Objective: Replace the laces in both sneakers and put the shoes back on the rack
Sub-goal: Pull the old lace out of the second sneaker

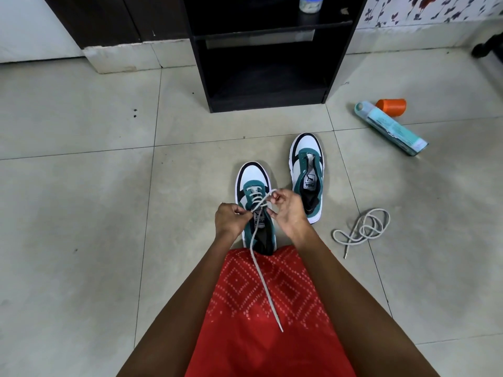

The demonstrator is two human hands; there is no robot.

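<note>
Two white, teal and black sneakers stand on the tiled floor, toes pointing away from me. The left sneaker [251, 180] has a grey lace [265, 284] threaded through its lower eyelets. My left hand [231, 220] pinches that lace at the tongue. My right hand [288, 210] holds a lace strand pulled up over the shoe. One long free end trails back across my red garment. The right sneaker [306, 161] has no lace in it. A second grey lace [363, 228] lies coiled on the floor to its right. The black shoe rack [268, 74] stands open just beyond the shoes.
A teal bottle [392, 127] lies on its side at the right with an orange cap [392, 106] beside it. A white jar [310, 2] sits on the rack's upper shelf. A dark door frame and a white wall base are at the far left.
</note>
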